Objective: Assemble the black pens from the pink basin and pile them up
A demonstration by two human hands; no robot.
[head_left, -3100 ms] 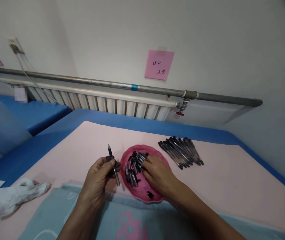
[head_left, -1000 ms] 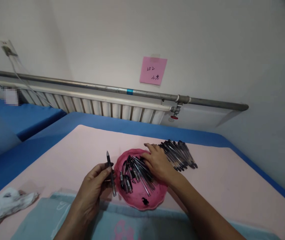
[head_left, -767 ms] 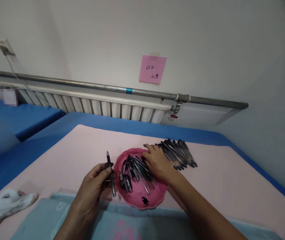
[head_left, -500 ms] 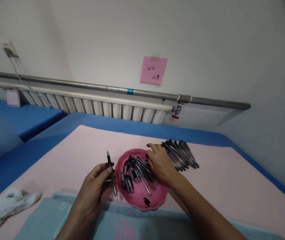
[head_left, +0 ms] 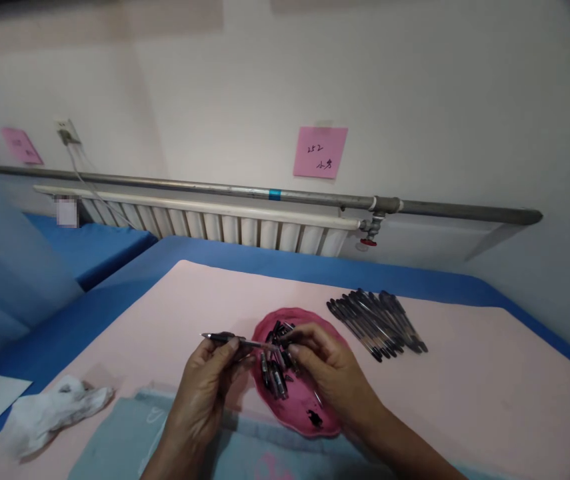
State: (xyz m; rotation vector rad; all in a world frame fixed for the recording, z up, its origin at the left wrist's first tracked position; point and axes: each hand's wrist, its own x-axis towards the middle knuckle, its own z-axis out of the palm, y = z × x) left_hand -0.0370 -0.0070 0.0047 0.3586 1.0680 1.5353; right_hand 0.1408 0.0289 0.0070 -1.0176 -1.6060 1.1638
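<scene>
My left hand is closed around a pen with a dark grip. The pen lies nearly level, its writing tip toward the left and its other end toward my right hand. Over the pink plate, the fingers of that right hand are pinched close to the pen's rear end; whatever is between them is too small to make out. Black caps and clear pen parts lie in the plate, partly covered by my right hand. A black smudge-like bit sits near the plate's front rim.
Several assembled-looking pens lie side by side right of the plate on the pink cover. A grey-blue towel is in front, a crumpled white cloth at left. A radiator and pipe line the wall.
My right hand has moved from the plate's far right side to the rear end of the pen. My left hand has turned the pen from upright to nearly level. The view has shifted slightly.
</scene>
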